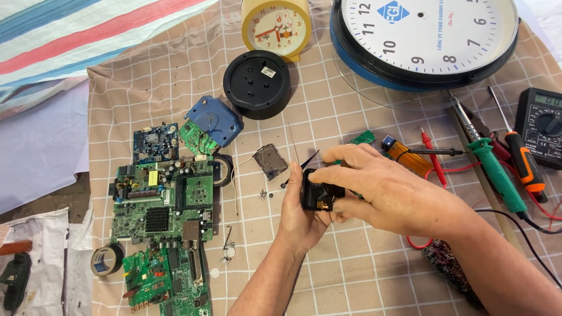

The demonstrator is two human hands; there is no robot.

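Checked cloth covers the desk (363, 257), circuit boards (164, 205) lying left, big wall clock (424, 41) far right. Mid-scene, left hand (298, 213) and right hand (374, 187) both grip a small black clock mechanism (316, 196) above the cloth.

Two clocks are lying at the frame's top: a small yellow clock (276, 26) and a large blue-rimmed clock (424, 41). Three green circuit boards are sitting lower left, and two screwdrivers are resting far right.
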